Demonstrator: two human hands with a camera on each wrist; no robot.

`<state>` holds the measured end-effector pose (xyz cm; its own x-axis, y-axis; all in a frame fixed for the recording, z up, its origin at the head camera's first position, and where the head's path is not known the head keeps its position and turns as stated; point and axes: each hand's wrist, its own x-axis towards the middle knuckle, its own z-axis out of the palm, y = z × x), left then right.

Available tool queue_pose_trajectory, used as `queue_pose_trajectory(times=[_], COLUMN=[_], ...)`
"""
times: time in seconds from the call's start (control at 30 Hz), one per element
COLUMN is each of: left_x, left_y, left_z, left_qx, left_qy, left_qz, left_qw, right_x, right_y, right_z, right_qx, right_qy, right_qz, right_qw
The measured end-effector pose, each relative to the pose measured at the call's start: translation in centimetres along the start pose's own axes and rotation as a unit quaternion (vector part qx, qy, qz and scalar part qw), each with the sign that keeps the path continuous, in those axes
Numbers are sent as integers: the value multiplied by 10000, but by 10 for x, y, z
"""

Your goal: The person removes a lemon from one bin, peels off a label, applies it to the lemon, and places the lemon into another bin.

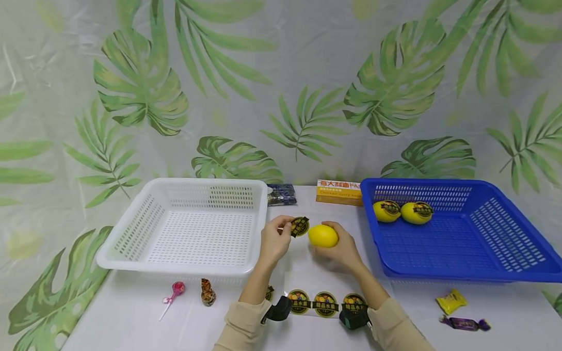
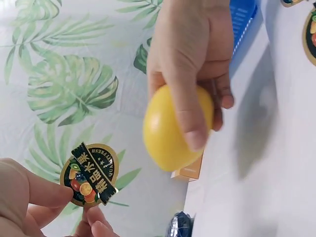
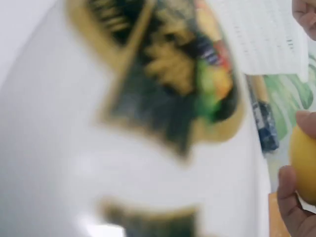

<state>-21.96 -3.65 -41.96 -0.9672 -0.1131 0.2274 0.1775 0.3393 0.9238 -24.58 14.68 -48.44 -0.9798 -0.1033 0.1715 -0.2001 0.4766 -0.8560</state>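
My left hand (image 1: 274,243) pinches a round black-and-gold fruit sticker (image 1: 300,227) by its edge between thumb and fingers. In the left wrist view the sticker (image 2: 91,175) shows its printed face, with a banner across it. Just to the right, my right hand (image 1: 347,251) grips a plain yellow lemon (image 1: 323,236), thumb on one side and fingers on the other. Sticker and lemon are a short gap apart, over the table between two baskets. Below the hands lies a backing sheet (image 1: 292,280) with several matching stickers (image 1: 325,305); the wrist cameras partly cover it.
A white basket (image 1: 180,268) stands on the left. The blue basket (image 1: 472,274) on the right holds two stickered lemons (image 1: 415,216). Behind are a dark packet (image 1: 282,194) and a pasta box (image 1: 338,198). A lollipop (image 1: 178,288) and wrapped candies (image 1: 452,302) lie in front.
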Motion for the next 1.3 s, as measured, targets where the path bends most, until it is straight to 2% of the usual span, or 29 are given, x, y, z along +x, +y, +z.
queue_pose_trajectory(times=[0.17,0.33,0.47,0.63,0.8,1.0,1.1,1.3], left_x=[5,8,9,12,17,22,25,25], left_y=[7,12,14,18,20,28,31,33], left_z=[0,1,1,0,0,2,4,11], left_qx=[-22,-216,-291,-230,356,1308,1496,1564], left_qy=[170,161,124,133,-11,-362,-450,-485], left_qz=[209,316,464,597,893,1500,1790,1889], left_qw=[9996,9991,9984,9979,9954,9793,9714,9683], right_x=[7,5,0,0,3,3,3,1], right_y=[-18,-44,-63,-68,-66,-66,-67,-69], right_z=[-3,-8,-12,-14,-15,-15,-15,-15], right_qx=[557,1014,1049,1200,1237,1224,1203,1192], right_qy=[290,218,181,146,79,-22,-38,-49], right_qz=[-196,-338,-345,-329,-411,-611,-728,-845], right_qw=[9978,9940,9937,9921,9914,9906,9901,9893])
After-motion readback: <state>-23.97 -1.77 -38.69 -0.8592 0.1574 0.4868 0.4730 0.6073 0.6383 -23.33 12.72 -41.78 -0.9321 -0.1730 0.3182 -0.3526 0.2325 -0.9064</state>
